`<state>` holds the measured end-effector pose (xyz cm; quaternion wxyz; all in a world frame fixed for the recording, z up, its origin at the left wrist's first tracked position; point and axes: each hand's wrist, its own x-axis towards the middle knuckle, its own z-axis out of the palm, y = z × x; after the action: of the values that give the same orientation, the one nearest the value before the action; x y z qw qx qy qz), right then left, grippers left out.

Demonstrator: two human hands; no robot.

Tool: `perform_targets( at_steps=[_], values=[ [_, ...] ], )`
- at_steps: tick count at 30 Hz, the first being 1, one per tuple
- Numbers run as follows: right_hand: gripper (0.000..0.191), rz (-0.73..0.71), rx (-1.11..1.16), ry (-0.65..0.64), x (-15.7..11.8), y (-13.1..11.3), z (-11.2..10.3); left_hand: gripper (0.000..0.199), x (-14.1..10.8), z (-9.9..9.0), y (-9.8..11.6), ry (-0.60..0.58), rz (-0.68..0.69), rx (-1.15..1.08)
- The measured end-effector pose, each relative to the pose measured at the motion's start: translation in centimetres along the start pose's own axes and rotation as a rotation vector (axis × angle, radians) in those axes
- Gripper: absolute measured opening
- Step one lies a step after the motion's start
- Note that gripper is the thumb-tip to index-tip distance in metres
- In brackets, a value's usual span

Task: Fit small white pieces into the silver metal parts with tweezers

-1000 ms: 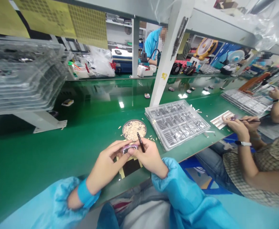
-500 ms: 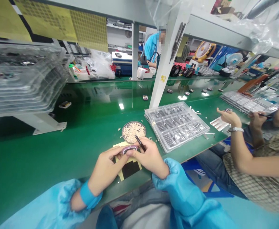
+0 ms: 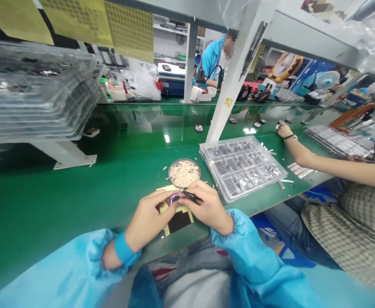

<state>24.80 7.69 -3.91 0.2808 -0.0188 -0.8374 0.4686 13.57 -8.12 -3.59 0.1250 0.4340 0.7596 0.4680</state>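
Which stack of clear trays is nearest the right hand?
The middle stack, just right of the dish. The left stack and right stack both lie farther from the right hand.

1. Table's (image 3: pixel 55 205) shiny green, runs way past the left hand (image 3: pixel 150 218).
2. Yellow-and-black sheet (image 3: pixel 178 222) right below that hand and the right hand (image 3: pixel 208 205).
3. Round dish (image 3: pixel 169 173) of pale bits just beyond them.
4. Stacked clear trays (image 3: pixel 254 185) right of the right hand, printed sheet (image 3: pixel 299 170) farther right.

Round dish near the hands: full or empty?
Not empty: small pale pieces cover most of the round dish inside its rim. How deep they lie, I cannot tell.
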Motion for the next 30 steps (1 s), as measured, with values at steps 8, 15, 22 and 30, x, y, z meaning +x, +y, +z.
perform_targets(
  at_steps=[8,15,22,30],
  values=[
    [0.004,-0.017,-0.147,-0.182,1.3,-0.1,-0.8,0.026,0.2,-0.4,0.5,0.013,0.032,0.030],
    [0.007,-0.011,-0.039,-0.210,3.2,-0.6,-0.8,0.028,0.7,-1.3,0.4,0.042,0.008,0.066],
    [0.010,0.087,-0.102,0.069,3.7,0.9,-1.0,0.025,1.2,-1.7,-0.1,0.066,-0.007,0.061],
    [0.016,0.053,-0.158,0.154,2.5,1.2,-1.2,0.034,2.4,-2.4,-2.0,0.138,-0.085,0.109]
  ],
)
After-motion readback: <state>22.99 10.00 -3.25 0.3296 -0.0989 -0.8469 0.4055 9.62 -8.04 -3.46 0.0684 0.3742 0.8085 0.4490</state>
